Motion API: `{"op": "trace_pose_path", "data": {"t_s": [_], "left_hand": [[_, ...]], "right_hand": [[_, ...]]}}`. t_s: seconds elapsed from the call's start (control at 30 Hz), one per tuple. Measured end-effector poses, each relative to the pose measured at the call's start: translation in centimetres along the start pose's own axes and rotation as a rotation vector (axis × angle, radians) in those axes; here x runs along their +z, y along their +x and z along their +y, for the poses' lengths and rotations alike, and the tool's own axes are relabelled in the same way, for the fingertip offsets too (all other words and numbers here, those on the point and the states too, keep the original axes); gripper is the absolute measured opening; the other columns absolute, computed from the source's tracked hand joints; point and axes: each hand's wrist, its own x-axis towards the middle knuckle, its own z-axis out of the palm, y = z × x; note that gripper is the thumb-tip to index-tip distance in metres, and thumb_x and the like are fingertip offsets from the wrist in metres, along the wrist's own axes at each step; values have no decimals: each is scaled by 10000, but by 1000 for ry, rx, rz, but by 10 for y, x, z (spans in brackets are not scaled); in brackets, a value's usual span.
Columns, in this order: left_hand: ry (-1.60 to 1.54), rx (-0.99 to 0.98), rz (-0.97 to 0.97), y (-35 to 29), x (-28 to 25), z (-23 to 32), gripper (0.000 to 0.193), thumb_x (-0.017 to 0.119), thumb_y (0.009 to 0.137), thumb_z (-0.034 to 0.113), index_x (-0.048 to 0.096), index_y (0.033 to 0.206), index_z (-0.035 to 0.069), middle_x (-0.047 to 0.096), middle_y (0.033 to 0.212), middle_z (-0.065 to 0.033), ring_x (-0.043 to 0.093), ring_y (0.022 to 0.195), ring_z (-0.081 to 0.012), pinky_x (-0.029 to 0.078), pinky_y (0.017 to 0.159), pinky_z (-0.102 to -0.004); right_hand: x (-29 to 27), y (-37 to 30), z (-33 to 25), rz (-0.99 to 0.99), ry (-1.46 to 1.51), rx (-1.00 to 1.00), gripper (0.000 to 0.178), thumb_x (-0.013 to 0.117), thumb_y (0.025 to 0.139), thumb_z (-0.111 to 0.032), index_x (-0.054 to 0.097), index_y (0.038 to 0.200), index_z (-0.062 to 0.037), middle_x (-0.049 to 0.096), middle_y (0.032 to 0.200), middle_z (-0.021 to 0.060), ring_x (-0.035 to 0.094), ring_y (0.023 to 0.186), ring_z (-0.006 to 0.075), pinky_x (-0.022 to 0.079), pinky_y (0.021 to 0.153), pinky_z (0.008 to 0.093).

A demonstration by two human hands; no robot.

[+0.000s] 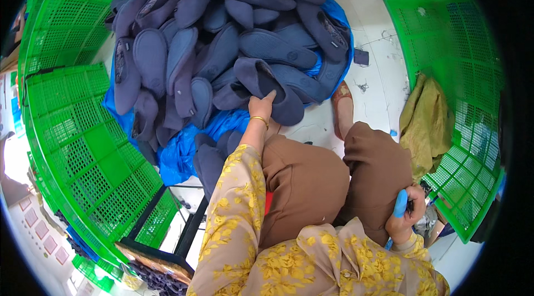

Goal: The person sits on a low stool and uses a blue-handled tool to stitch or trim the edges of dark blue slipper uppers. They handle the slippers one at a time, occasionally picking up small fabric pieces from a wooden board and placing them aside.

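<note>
A dark blue-grey closed-toe slipper is in my left hand, the thumb inside its opening and the fingers hidden beneath. It lies at the near edge of a large heap of similar slippers, some sole up, on a blue plastic sheet. Beside my right thigh, my right hand is closed, its fingers curled round something small and dark that I cannot make out. A blue cover sits on its thumb.
Tall green plastic crates stand along the left, and another green crate is at the right. An olive cloth hangs over the right crate. A black metal frame is at lower left. Scraps and threads lie on the pale floor.
</note>
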Motion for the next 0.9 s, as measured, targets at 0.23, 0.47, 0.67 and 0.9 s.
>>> {"op": "trace_pose_path", "data": {"t_s": [0.23,0.47,0.67,0.9], "left_hand": [[1014,700,-147,-38,-37,117,383,694,750,271,641,1031,16,649,986,-199,585,1019,-377,469,882,-454],[1472,506,-145,3,-45,104,490,732,736,275,595,1162,77,431,1368,-196,432,1261,-405,427,989,-494],[1350,843,-83,-24,-40,59,415,711,726,131,592,1120,81,450,1375,-222,402,1302,-406,380,1019,-530],[1350,1202,-492,-20,18,100,316,674,706,100,673,1021,92,439,1410,-214,348,1353,-397,293,1105,-496]], "right_hand": [[-11,-13,18,-76,124,102,64,524,907,-70,481,882,-28,454,765,77,420,690,171,347,649,296],[-10,-5,27,-24,160,30,90,582,809,-79,522,861,-37,420,631,81,364,498,201,304,495,311],[-12,-10,36,-14,244,21,92,592,810,-75,525,857,-32,410,630,75,358,505,194,303,493,315],[-18,-14,41,-20,253,22,93,606,810,-72,532,857,-41,405,641,62,371,522,192,311,500,319]]}}
